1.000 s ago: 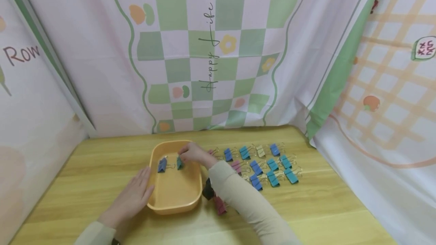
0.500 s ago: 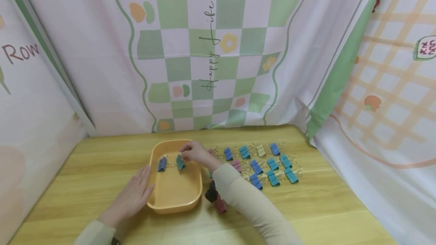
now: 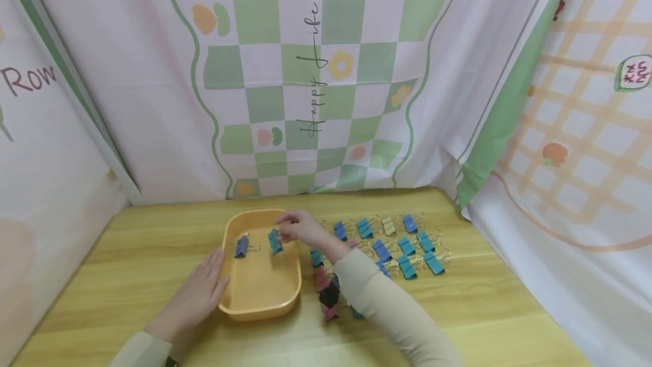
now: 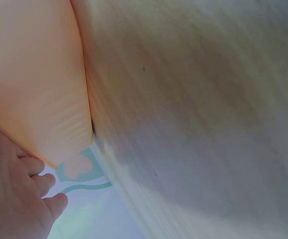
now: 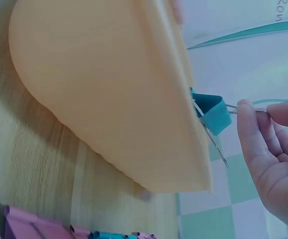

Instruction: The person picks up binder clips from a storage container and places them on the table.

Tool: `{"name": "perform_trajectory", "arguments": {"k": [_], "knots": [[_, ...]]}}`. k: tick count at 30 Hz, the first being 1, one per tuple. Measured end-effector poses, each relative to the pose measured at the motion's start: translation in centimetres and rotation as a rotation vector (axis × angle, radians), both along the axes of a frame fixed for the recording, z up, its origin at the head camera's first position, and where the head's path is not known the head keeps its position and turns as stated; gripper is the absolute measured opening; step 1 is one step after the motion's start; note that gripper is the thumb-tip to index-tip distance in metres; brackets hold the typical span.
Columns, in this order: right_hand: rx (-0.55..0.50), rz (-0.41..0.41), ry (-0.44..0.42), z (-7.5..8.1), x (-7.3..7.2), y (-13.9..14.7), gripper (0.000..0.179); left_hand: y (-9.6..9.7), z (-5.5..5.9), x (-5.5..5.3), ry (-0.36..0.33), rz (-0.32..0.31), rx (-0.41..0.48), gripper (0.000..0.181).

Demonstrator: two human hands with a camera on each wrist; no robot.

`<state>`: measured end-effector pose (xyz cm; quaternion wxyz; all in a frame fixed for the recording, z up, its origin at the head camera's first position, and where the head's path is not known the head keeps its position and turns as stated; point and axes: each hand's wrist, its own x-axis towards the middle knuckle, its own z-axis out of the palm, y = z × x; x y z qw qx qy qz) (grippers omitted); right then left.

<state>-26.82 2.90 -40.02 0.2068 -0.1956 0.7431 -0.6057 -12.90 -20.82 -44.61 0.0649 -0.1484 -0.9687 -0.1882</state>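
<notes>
My right hand (image 3: pixel 303 230) pinches a teal binder clip (image 3: pixel 275 241) above the far right part of the orange tray (image 3: pixel 261 313). The right wrist view shows thumb and fingertips on one wire handle of that clip (image 5: pixel 216 114), beside the tray's rim; the other handle hangs loose. A blue binder clip (image 3: pixel 241 246) lies inside the tray at its left. My left hand (image 3: pixel 196 290) rests along the tray's left side with its fingers extended. In the left wrist view, the fingertips of this hand (image 4: pixel 17 189) lie near the tray's rim.
Rows of binder clips lie right of the tray, among them a yellow clip (image 3: pixel 389 226), a far blue clip (image 3: pixel 410 223) and a near teal clip (image 3: pixel 434 263). My right forearm (image 3: pixel 397 304) covers some. A black object (image 3: pixel 330 293) shows below my right wrist. Curtains (image 3: pixel 326 101) hang behind the table.
My right hand has moved slightly right with the teal binder clip, which shows more of its side now. The left hand and the tray have stayed put.
</notes>
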Motion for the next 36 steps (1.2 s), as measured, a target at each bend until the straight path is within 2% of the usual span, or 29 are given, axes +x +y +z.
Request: {"name": "perform_trajectory", "arguments": {"k": [7,23,28,33,36], "knots": [[0.02,0.006,0.009,1.0,1.2,2.0,0.014,0.0,-0.1,0.0,0.004,0.007,-0.013,0.057],[-0.054,0.01,0.064,1.4,3.3,7.0,0.019,0.0,0.2,0.2,0.012,0.001,-0.006,0.057],[-0.018,0.001,0.071,1.5,3.9,8.4,0.021,0.0,0.1,0.2,0.013,0.003,-0.012,0.058],[0.07,-0.036,0.086,1.9,4.6,10.1,0.024,0.1,0.2,0.1,-0.001,0.013,-0.016,0.058],[0.076,-0.045,0.1,2.0,4.8,11.2,0.025,0.1,0.2,0.1,-0.019,0.017,-0.018,0.058]]}}
